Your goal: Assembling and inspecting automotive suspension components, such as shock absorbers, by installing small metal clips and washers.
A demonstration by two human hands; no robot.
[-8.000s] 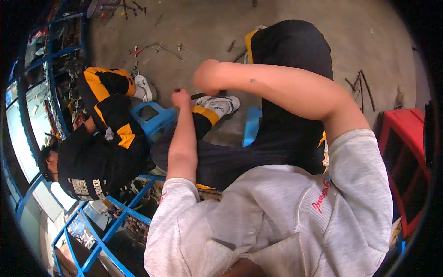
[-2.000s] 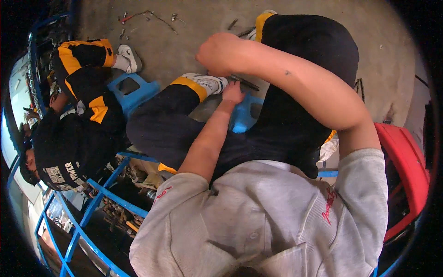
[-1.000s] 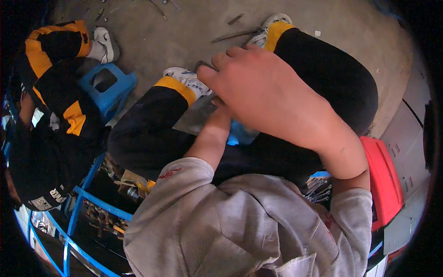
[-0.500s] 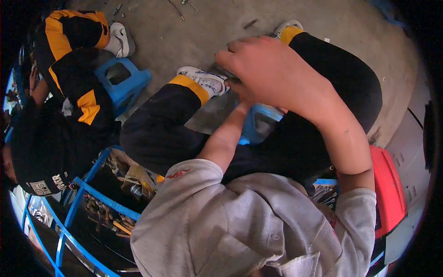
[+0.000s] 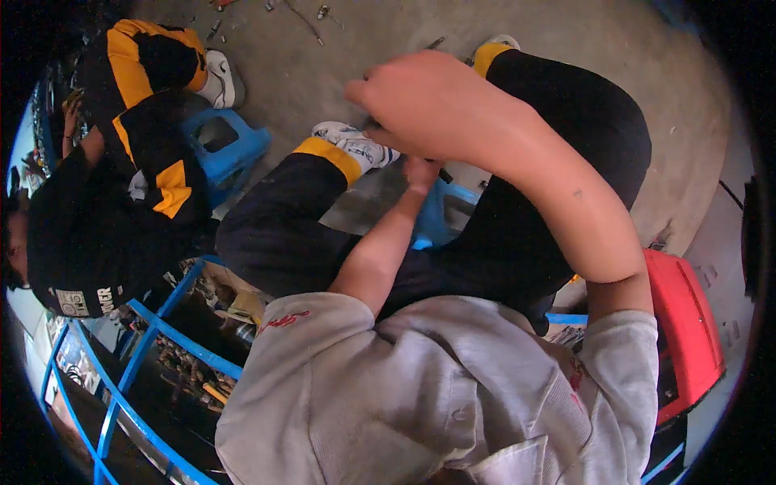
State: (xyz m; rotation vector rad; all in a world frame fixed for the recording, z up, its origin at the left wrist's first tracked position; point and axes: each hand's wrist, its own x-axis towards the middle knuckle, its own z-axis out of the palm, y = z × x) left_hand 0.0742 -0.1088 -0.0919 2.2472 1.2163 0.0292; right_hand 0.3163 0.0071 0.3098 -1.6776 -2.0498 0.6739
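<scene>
Between my knees, my left hand point(image 5: 420, 171) is closed, with a short dark end of some object showing beside it. Most of that object is hidden. My right hand point(image 5: 416, 105) reaches across above it, back upward, with bent fingers pointing left. A dark bit shows under its fingertips, but the palm side is out of sight and I cannot make out what it grips. Just below my hands, a blue plastic stool point(image 5: 436, 218) stands between my legs.
At left a person in black and yellow point(image 5: 97, 218) sits bent over near another blue stool point(image 5: 260, 142). Blue metal rails point(image 5: 182, 335) with tools and parts stand behind. A red case point(image 5: 687, 323) is at right. Small metal pieces point(image 5: 323, 12) lie on the concrete floor.
My right hand has moved left and slightly up, its arm lower on the right. The left hand shows more clearly beneath it. The whole view has shifted a little.
</scene>
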